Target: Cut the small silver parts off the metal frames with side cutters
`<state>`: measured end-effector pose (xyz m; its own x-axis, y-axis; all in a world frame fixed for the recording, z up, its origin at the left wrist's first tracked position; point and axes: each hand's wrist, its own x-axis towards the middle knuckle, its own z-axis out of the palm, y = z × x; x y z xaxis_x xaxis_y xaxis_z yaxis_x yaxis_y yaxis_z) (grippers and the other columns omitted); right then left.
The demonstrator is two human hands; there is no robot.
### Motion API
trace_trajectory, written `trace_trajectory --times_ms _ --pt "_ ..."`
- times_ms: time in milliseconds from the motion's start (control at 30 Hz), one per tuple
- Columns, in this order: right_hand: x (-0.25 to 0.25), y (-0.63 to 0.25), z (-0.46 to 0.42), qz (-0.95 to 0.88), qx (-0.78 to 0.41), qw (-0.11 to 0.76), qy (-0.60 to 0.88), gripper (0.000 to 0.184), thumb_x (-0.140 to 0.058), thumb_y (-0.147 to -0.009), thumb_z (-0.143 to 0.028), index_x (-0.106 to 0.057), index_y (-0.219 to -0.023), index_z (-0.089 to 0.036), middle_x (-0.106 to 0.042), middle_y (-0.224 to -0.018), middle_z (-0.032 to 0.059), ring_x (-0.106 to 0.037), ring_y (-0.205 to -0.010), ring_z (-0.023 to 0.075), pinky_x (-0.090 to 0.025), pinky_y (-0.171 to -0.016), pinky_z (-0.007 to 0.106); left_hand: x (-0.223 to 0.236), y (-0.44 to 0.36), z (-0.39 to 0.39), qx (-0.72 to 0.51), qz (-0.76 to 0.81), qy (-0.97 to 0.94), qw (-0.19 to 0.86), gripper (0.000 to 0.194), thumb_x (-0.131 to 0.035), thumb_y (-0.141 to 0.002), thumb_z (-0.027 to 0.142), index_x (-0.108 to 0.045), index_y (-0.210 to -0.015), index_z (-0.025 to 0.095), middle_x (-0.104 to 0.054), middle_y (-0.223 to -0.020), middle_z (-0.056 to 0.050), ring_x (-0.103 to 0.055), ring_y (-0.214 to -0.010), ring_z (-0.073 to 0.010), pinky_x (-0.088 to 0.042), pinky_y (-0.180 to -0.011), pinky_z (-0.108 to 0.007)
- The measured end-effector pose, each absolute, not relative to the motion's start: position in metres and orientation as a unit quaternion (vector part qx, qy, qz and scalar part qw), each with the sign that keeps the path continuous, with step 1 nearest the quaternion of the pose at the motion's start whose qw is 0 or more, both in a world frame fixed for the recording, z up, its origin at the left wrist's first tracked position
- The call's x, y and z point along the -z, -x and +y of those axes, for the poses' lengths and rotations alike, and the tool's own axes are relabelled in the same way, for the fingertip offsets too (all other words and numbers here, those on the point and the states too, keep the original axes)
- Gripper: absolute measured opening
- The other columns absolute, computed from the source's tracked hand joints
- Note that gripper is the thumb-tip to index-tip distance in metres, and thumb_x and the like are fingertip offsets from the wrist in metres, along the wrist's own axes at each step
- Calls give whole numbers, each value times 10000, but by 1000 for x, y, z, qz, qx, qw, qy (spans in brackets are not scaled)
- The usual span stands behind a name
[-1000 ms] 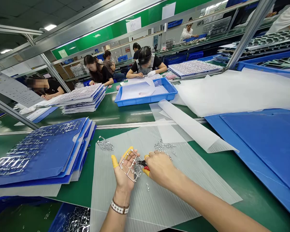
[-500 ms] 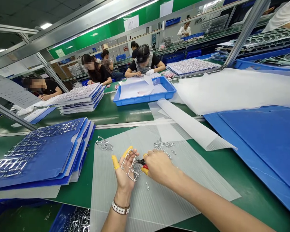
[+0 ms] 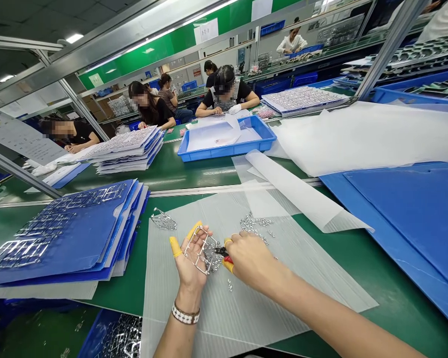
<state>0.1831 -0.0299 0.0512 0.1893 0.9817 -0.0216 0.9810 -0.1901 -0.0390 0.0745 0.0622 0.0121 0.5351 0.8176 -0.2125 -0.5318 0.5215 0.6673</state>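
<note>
My left hand (image 3: 189,263), with yellow finger cots on thumb and forefinger, holds a shiny metal frame of small parts (image 3: 199,253) palm up over a grey corrugated sheet (image 3: 246,308). My right hand (image 3: 248,258) is closed round small red-handled cutters (image 3: 224,254), whose tip meets the frame. Loose cut silver parts lie in a pile (image 3: 256,223) just beyond my right hand. One small piece (image 3: 229,285) lies below the hands. An empty-looking bit of frame (image 3: 163,220) rests at the sheet's far left corner.
A stack of blue sheets carrying metal frames (image 3: 59,233) lies at left. Blue boards (image 3: 406,214) and white paper (image 3: 362,139) fill the right. A blue tray (image 3: 224,139) sits across the belt. A blue bin with frames (image 3: 112,338) is below. Several people work at the far benches.
Both hands stay together on the frame; the left hand has tilted the frame slightly and shifted it a little upward. The view has drifted slightly.
</note>
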Motion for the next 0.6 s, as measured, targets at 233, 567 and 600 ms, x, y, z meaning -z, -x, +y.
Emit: trace_trajectory --times_ms 233,567,600 --pt "-49 -170 -31 -655 -24 26 754 202 -580 -798 -339 -634 -824 -147 -653 -785 118 -626 -761 276 -442 -647 355 -11 -78 62 -411 277 -260 828 674 -370 -799 655 -675 -1015 95 -655 -1080 -175 -622 -957 -258 -481 -786 -320" --pt "-44 -168 -25 -650 -18 29 759 226 -608 -775 -368 -643 -818 -148 -655 -776 104 -618 -740 255 -441 -635 332 -6 -80 60 -422 282 -283 814 679 -375 -782 676 -685 -996 111 -656 -1081 -165 -613 -979 -257 -451 -860 -334" --pt "-44 -169 -25 -650 -20 29 759 226 -611 -772 -369 -643 -814 -149 -655 -770 103 -618 -735 252 -440 -630 327 -5 -80 60 -424 281 -286 812 687 -369 -780 682 -684 -1001 113 -657 -1079 -164 -611 -984 -259 -446 -870 -339"
